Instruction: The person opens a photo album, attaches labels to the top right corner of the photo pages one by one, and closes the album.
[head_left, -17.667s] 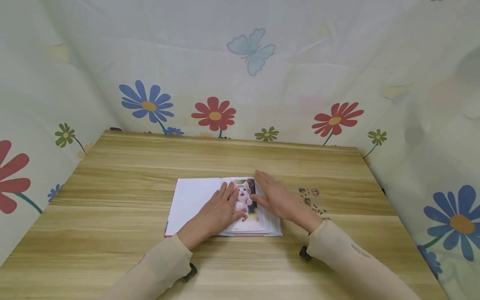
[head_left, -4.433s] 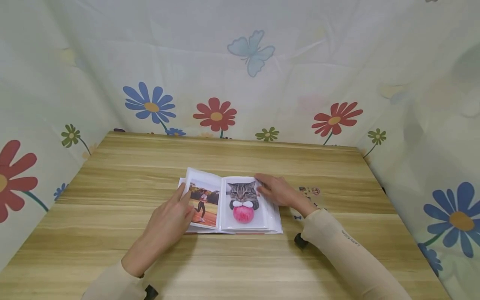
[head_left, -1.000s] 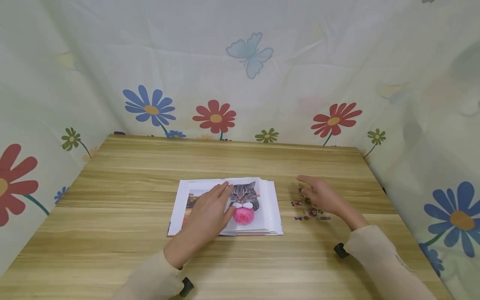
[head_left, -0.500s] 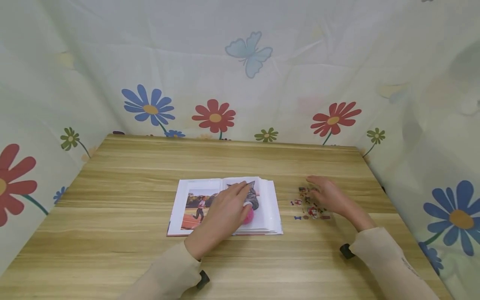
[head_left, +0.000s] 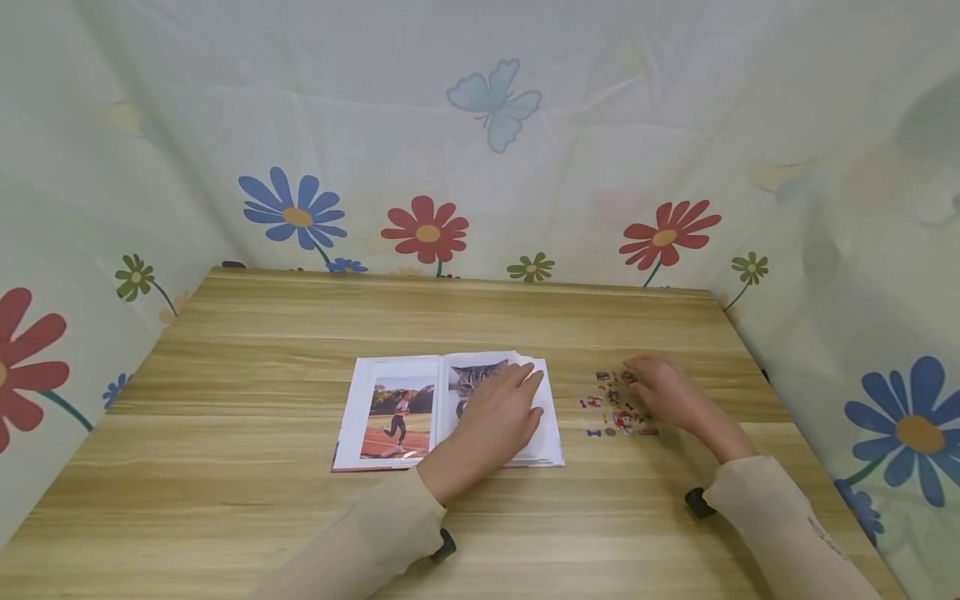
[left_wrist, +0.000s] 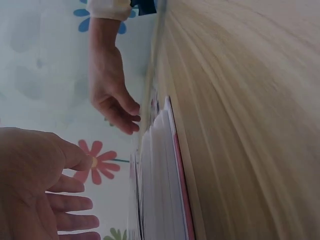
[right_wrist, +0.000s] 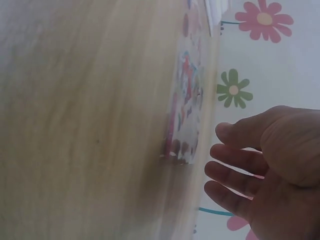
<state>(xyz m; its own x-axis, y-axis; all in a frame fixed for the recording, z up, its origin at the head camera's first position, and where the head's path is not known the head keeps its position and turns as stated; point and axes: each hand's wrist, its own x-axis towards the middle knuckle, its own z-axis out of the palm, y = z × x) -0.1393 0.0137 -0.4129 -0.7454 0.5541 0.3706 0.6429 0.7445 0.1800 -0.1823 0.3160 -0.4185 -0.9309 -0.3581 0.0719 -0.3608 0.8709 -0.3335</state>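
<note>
A photo album (head_left: 352, 425) lies spread flat on the table, a photo of a runner (head_left: 400, 417) on its left page. On the right page a cat photo (head_left: 467, 377) is partly covered by my left hand (head_left: 487, 425). The left wrist view shows that hand (left_wrist: 30, 185) with fingers extended above the page edges (left_wrist: 160, 185), apart from them. To the album's right lies a clear sticker sheet (head_left: 624, 421) with small coloured figures. My right hand (head_left: 671, 398) hovers at the sheet's far right part, fingers loosely bent; in the right wrist view nothing is between its fingers (right_wrist: 230, 172).
The wood-grain table (head_left: 225, 500) reaches back to a pale curtain (head_left: 570, 167) printed with flowers and a butterfly, which also hangs at both sides. Dark wrist straps (head_left: 444, 546) show below the sleeves.
Album pages have been turned from the white kitten to the runner and tabby photos. In the last second my left hand slid right across the right page; my right hand shifted right over the sticker sheet.
</note>
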